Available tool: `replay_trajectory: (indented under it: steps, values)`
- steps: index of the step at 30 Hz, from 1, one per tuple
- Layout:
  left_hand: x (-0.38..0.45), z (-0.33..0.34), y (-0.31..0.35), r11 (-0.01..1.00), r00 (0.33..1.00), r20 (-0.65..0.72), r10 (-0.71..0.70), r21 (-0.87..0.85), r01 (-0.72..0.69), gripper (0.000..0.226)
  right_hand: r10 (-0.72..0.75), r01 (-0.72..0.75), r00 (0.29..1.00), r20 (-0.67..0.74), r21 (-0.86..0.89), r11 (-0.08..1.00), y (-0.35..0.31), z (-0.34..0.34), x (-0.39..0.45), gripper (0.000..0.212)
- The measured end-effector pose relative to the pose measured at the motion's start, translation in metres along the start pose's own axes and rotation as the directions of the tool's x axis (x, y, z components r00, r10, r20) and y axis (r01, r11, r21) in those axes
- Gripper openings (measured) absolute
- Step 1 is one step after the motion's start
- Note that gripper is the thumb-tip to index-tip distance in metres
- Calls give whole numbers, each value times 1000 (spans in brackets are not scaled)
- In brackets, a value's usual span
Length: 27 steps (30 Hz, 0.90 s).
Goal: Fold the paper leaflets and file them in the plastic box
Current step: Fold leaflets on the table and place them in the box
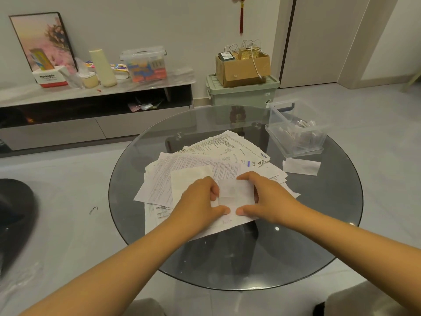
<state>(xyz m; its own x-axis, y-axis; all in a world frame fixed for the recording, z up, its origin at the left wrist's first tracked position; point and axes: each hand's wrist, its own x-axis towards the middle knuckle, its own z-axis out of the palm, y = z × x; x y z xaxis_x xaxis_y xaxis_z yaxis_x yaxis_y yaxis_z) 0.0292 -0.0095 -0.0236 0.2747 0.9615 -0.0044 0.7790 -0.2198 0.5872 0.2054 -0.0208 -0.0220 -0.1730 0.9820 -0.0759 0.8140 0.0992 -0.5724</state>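
A spread heap of printed paper leaflets (205, 160) covers the middle of a round glass table (319, 224). On top of the heap lies a small folded white leaflet (235, 192). My left hand (200, 201) pinches its left edge and my right hand (262, 197) pinches its right edge, thumbs near its front edge. A clear plastic box (296, 131) stands open at the table's far right with several folded papers inside. One folded white leaflet (301, 166) lies on the glass just in front of the box.
Behind the table stand a green storage bin (241, 92) carrying a cardboard box (243, 65), and a low cabinet (91, 110) with a lidded clear container, a cream cylinder and a framed picture. A dark chair (13, 213) sits at the left on the grey floor.
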Motion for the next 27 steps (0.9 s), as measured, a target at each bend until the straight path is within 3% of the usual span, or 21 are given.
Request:
replay_trajectory:
  steps: [3, 6, 10, 13, 17, 21, 27]
  values:
    - [0, -1, 0, 1000, 1000, -4, -19, -21, 19, 47, 2, -2, 1000, 0, -64, 998, 5, -3, 0, 85]
    - [0, -4, 2, 997, 997, -32, 64, 40, -63, 46, 21, -19, 1000, 14, -75, 997, 7, -8, 0, 91]
    - [-1, -5, -1, 949, 967, 80, 240, 191, -251, 25, -86, 78, 995, -43, -161, 984, 8, -12, -6, 59]
    - [0, -7, -6, 910, 946, 171, 276, 271, -315, 37, -207, 199, 978, -1, -268, 943, 7, -10, -9, 34]
    - [3, -9, -5, 883, 936, 202, 289, 321, -342, 41, -206, 207, 978, 31, -242, 948, 7, -10, -9, 37]
    - [4, -11, -1, 906, 943, 164, 290, 270, -326, 29, -213, 204, 977, -13, -245, 948, 8, -10, -7, 29]
    - [13, -5, 7, 938, 969, 29, 245, 244, -244, 14, -106, 91, 983, -149, -99, 991, 10, -3, 6, 15]
